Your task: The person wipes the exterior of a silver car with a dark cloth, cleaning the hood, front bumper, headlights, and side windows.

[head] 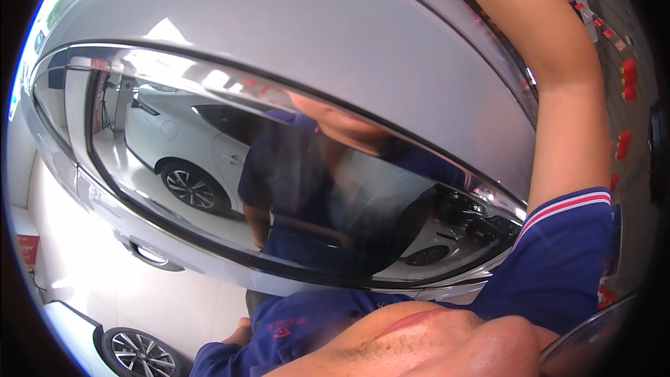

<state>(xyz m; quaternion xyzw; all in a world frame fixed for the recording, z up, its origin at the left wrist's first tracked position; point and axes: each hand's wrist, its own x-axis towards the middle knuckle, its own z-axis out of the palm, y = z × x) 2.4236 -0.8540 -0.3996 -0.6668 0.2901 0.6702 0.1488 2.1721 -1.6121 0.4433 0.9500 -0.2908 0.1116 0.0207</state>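
Note:
Right before me stands a silver-grey car, its roof panel [314, 36] filling the upper view. Below the roof runs a dark side window [172, 115] with a black seal and bright trim. My right arm stretches up along the right side, over the roof's edge, and its hand is out of view past the top. Of my left arm only a bit of bare skin shows beside the blue shirt [314, 319]; that hand is hidden. The window glass mirrors my torso, with one arm hanging down, and a white car.
A door handle [154, 259] juts from the car's side at the lower left. Another car's wheel [141, 353] stands on the pale tiled floor [209, 293]. Red lanterns [628, 78] and strung small flags [596, 22] appear at the far right. A red sign [27, 248] is at the left edge.

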